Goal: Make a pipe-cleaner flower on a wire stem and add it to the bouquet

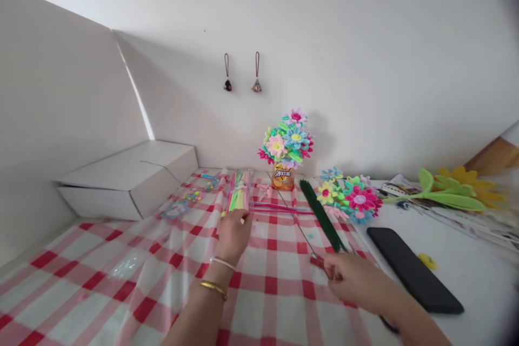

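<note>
My left hand (pixel 235 232) reaches forward over the checked cloth, its curled fingers at the near end of a bundle of pastel pipe cleaners (pixel 239 194) in clear wrapping. The fingertips are partly hidden. My right hand (pixel 352 278) is closed around a long thin wire (pixel 300 230) that slants up and away to the left. A small dark red piece (pixel 317 261) shows beside its fingers; I cannot tell what it is. Just beyond that hand lies a bundle of dark green stems (pixel 322 216). Loose pink pipe cleaners (pixel 279 208) lie between the two bundles.
A fuzzy flower bouquet (pixel 287 140) stands in an orange snack container (pixel 283 177) by the wall. More fuzzy flowers (pixel 357 197) lie to its right. A black phone (pixel 413 270) and a yellow roll (pixel 427 261) are at right, a white box (pixel 133 178) at left.
</note>
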{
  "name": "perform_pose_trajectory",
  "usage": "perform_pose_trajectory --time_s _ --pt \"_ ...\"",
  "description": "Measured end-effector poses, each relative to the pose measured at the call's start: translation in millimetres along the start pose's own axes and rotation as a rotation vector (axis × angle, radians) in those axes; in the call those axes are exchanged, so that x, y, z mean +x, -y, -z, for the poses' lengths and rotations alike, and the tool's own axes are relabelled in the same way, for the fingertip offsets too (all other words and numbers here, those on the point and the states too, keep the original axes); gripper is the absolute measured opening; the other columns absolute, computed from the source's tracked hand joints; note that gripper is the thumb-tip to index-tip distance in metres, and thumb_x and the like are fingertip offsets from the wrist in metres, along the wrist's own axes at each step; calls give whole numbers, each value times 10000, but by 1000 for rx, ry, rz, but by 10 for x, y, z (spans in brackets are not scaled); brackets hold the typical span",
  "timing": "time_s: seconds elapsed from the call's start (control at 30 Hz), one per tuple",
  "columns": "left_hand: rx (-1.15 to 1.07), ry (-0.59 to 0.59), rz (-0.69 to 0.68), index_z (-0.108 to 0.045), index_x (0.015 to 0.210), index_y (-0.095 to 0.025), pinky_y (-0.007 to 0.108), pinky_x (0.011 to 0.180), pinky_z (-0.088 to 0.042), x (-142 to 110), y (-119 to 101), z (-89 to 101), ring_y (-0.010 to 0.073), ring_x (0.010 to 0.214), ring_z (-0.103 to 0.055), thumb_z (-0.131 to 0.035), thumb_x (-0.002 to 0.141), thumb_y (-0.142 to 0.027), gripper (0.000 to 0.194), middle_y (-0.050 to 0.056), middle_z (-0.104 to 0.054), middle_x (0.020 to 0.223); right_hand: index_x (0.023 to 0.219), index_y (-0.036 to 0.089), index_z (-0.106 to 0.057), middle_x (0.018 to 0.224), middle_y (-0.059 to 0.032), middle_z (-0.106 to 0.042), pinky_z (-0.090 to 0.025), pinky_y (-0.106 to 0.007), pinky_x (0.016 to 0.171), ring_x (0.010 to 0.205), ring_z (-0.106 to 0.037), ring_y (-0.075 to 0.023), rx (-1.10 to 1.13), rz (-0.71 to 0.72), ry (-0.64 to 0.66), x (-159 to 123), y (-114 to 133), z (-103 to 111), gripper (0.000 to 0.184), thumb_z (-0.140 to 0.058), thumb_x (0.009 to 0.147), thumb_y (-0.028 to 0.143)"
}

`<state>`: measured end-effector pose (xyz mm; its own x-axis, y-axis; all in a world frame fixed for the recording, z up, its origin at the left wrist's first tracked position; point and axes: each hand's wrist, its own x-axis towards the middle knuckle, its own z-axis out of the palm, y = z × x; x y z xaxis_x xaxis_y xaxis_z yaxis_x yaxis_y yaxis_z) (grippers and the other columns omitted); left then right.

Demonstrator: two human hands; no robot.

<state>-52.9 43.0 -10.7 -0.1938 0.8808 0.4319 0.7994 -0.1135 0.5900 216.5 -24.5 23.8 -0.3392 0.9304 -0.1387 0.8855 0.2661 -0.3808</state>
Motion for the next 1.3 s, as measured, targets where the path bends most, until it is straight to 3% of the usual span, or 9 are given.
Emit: perform_pose_trajectory --time_s 0.13,0.3,0.53,0.63,0.7,0.8,1.0,1.17,1.3 --pt "104 7 167 -588 821 -179 251 614 -348 83 184 39 151 689 -569 -350 837 -251 249 32 -649 751 666 202 -493 590 20 -568 -204 -201 428 513 -505 -110 103 -132 85 -81 -209 101 96 -460 616 128" --pt "200 38 180 -545 810 -160 276 595 -314 68 150 14 175 648 -573 -272 861 -210 282 64 -644 702 653 200 -480 537 14 -578 -235 -183 385 429 -512 -99 211 -272 155 -176 -384 172 52 -466 636 153" --pt "293 48 105 -566 633 -176 319 693 -308 31 126 0 193 643 -577 -356 852 -393 373 58 -641 628 620 203 -480 537 -5 -614 -228 -206 379 392 -511 -106 129 -385 58 -158 -425 223 47 -475 667 200" --pt "259 42 -1 -603 770 -180 312 716 -310 -2 103 -17 190 744 -589 -402 845 -307 249 59 -669 759 595 197 -502 574 -41 -617 -252 -232 415 462 -545 -143 16 -402 -5 -97 -393 245 200 -480 727 345" --pt "216 74 -124 -607 874 -189 296 721 -315 -34 60 -47 178 818 -588 -402 839 -202 208 58 -673 852 601 197 -517 616 -54 -618 -272 -242 443 537 -565 -169 -43 -360 -76 -50 -344 224 289 -458 752 436" --pt "195 149 -243 -616 780 -204 284 711 -318 -91 -29 -109 158 775 -593 -432 828 -191 190 25 -678 802 690 205 -554 675 -39 -626 -330 -242 502 624 -578 -177 18 -192 -134 62 -186 153 299 -428 779 460" --pt "216 160 -336 -567 712 -165 328 705 -309 -156 -157 -183 175 674 -588 -369 848 -171 240 51 -651 684 1093 200 -526 1093 -90 -580 -405 -279 776 948 -562 -206 -1 149 -132 778 343 169 316 -421 818 317" --pt "246 94 -357 -541 719 -160 346 695 -306 -154 -138 -206 185 640 -577 -352 827 -137 218 51 -623 640 1258 170 -389 1225 -161 -482 -418 -348 806 1007 -544 -251 -256 89 -102 1756 680 161 443 -462 840 298" --pt "258 58 -326 -544 681 -168 352 679 -302 -143 -67 -241 185 609 -568 -353 820 -133 239 47 -608 597 1198 173 -448 1221 -92 -474 -423 -445 859 1038 -509 -226 -332 64 -78 2332 841 13 385 -491 851 333"
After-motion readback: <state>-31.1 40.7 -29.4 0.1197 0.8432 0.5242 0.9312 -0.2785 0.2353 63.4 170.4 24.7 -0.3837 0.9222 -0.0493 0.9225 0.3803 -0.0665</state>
